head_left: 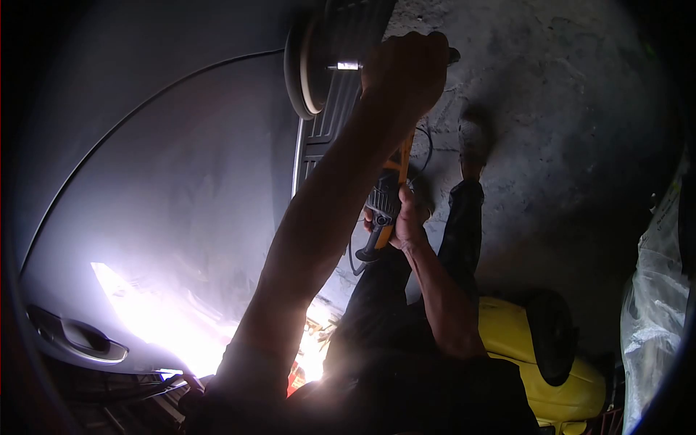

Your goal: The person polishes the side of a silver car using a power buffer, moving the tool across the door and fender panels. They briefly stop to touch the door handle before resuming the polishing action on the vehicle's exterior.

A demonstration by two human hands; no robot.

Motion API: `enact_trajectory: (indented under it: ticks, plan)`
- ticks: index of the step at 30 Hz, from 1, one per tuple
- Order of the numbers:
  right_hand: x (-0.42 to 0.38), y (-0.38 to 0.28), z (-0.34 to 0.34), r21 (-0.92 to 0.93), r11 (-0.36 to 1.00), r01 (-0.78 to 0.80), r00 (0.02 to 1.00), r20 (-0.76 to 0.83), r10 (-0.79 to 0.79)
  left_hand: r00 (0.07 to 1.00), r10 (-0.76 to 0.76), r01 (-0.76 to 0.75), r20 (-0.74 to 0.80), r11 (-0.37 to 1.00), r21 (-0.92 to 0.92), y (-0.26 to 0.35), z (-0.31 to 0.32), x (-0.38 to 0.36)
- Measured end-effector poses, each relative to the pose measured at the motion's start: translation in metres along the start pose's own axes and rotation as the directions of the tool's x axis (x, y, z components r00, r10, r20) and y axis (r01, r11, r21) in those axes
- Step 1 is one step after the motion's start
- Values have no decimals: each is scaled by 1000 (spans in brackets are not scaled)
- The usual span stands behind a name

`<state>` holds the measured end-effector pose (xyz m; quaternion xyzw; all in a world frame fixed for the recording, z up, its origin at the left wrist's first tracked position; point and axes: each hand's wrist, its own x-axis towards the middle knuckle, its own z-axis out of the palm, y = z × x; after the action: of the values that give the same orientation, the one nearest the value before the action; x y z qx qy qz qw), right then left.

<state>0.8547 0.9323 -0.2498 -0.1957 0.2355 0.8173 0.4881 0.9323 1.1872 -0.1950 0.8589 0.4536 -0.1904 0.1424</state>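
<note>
My left hand [406, 69] is high in the view, its fingers wrapped round the front part of a power tool; a dark knob sticks out past the fist. Left of the fist, a short silver shaft leads to a round pad [308, 69], which faces the grey car panel [181, 167]. Whether the pad touches the panel I cannot tell. Lower down, my right hand [409, 221] grips the black and orange body of the power tool [384, 199]. My left forearm hides part of the tool.
A door handle [76, 335] is at the lower left, near a bright glare on the panel. Behind the pad lies a dark ribbed strip [337, 101]. A cable hangs by the tool. Yellow and black equipment [507, 326] and clear plastic sheeting [656, 283] are at the right, on concrete floor [551, 109].
</note>
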Motion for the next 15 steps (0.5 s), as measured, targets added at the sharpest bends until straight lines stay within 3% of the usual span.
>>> enact_trajectory:
  ticks: [6, 11, 15]
  plan:
    - [-21, 35, -13, 153, 975, -163, 980, -86, 177, 976, -78, 60, 201, 994, 95, -8, 39, -11]
    - [-57, 110, -42, 280, 897, -342, 911, -133, 390, 863, -227, 184, 452, 973, 138, -41, 102, -74]
    - [-78, 129, -44, 442, 783, -438, 837, -118, 535, 802, -287, 224, 523, 958, 181, -48, 130, -105]
